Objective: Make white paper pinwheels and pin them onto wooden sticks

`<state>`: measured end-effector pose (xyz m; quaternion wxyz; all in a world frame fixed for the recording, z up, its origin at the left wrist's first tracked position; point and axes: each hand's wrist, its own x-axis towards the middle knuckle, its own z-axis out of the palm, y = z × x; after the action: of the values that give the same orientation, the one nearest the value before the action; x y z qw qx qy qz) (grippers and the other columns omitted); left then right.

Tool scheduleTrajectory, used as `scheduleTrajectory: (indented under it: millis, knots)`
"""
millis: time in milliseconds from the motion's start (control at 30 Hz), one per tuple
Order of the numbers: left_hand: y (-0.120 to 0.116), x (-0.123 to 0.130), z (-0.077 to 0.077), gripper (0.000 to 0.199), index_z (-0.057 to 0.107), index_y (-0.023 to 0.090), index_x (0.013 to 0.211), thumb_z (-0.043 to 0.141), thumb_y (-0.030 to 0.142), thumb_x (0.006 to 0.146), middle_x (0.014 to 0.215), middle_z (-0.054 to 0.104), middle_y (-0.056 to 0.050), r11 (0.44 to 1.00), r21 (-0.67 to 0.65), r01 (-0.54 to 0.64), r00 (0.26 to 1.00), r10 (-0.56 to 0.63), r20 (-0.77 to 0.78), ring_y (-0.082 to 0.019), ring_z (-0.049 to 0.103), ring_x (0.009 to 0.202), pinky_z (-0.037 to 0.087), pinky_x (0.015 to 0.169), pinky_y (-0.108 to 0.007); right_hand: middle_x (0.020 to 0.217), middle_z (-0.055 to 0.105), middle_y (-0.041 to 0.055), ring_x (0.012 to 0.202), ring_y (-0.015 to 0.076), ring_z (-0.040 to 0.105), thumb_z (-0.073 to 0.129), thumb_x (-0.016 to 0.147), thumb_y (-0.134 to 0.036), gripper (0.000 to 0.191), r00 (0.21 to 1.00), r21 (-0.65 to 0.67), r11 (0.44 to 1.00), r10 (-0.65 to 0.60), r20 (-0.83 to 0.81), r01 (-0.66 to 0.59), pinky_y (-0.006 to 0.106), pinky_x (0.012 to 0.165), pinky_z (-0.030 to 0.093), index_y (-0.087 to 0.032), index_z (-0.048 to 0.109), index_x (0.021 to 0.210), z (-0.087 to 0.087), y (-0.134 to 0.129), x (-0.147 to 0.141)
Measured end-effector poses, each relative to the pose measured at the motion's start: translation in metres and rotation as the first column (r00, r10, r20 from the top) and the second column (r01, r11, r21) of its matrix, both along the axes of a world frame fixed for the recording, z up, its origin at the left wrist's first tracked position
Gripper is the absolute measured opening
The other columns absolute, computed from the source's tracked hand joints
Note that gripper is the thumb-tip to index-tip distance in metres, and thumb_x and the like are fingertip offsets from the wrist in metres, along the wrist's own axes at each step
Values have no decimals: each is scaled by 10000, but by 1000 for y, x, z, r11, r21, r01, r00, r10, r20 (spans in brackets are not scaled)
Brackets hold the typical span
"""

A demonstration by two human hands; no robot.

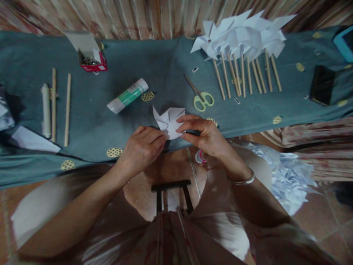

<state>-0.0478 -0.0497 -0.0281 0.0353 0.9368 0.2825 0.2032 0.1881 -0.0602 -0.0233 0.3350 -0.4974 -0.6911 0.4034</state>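
Note:
A white paper pinwheel (171, 123) with folded blades is held between my two hands, just over the front edge of the cloth-covered table. My left hand (145, 145) grips its left side, fingers curled and pressed together. On the right side, my right hand (202, 133) pinches the paper between thumb and fingers. Something dark shows between the right thumb and fingers; I cannot make out what it is. A pair of scissors (200, 99) with yellow-green handles lies beyond my right hand. Left of them rests a white and green glue tube (128, 95).
Several finished pinwheels (242, 35) on wooden sticks lie at the back right. An open red box (93, 62) of small metal pieces stands back left. Two wooden sticks (67, 110) and a pale tube (46, 110) lie left. A black phone (322, 85) sits right; crumpled paper (292, 180) is below.

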Motion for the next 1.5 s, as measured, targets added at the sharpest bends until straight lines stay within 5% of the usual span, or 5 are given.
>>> scheduleTrajectory:
  millis: [433, 600, 1500]
  knots:
    - [-4, 3, 0, 172, 668, 143, 1050, 521, 164, 961, 967, 746, -75, 1000, 1, 9, 999, -9, 49, -208, 666, 857, 470, 748, -343, 1053, 710, 57, 1001, 200, 672, 665, 832, -210, 76, 995, 94, 992, -85, 59, 80, 373, 930, 508, -209, 732, 795, -14, 3, -13]
    - [-6, 3, -1, 241, 638, 151, 1168, 509, 149, 964, 1037, 745, -91, 999, -37, 33, 997, -31, 64, -216, 674, 918, 489, 777, -356, 1028, 705, 59, 988, 195, 667, 653, 818, -161, 92, 983, 151, 982, -129, 130, 109, 367, 925, 512, -205, 715, 766, -12, 3, -17]
    - [-4, 7, -2, 222, 676, 140, 1087, 481, 153, 981, 1001, 741, -92, 997, -62, 45, 998, -42, 48, -226, 655, 919, 491, 765, -362, 1089, 696, 72, 1059, 237, 633, 592, 778, -105, 132, 943, 185, 969, -207, 261, 162, 425, 970, 502, -213, 655, 738, -9, 3, -31]
